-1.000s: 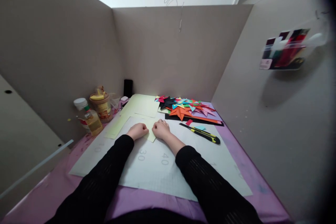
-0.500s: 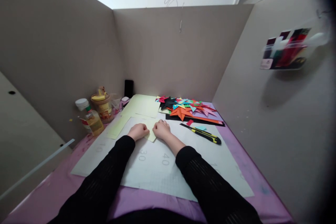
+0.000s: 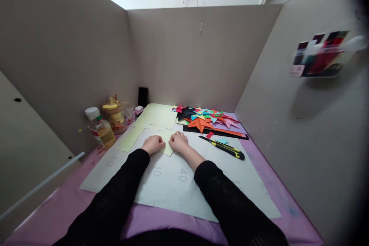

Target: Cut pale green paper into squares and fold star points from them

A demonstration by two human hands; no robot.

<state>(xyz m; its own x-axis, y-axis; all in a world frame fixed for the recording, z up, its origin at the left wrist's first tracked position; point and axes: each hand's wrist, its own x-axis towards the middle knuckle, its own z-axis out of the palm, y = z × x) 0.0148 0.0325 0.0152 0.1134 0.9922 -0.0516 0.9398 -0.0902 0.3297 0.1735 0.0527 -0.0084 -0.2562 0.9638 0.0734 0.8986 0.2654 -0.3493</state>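
A small piece of pale yellow paper (image 3: 167,150) lies on the white numbered sheet, its near corner pointing toward me. My left hand (image 3: 153,144) is closed at the paper's left side, fingers curled and thumb toward the middle. On the other side my right hand (image 3: 178,142) is closed too, knuckles up, at the paper's right edge. Both hands cover parts of the paper, and the fingertips of the right one are hidden. To the right of my right hand lies a black and yellow utility knife (image 3: 223,147).
Folded paper stars (image 3: 201,123) in many colours are heaped at the back, near red (image 3: 210,135) and light blue scraps (image 3: 221,141). Pale yellow sheets (image 3: 161,117) lie back left. A bottle (image 3: 105,134), a tub (image 3: 114,115) and a black phone (image 3: 143,97) stand left. Grey partitions (image 3: 198,57) enclose the table.
The whole view has shifted slightly, with everything a little farther right. My hands and the yellow paper keep nearly the same place on the sheet.
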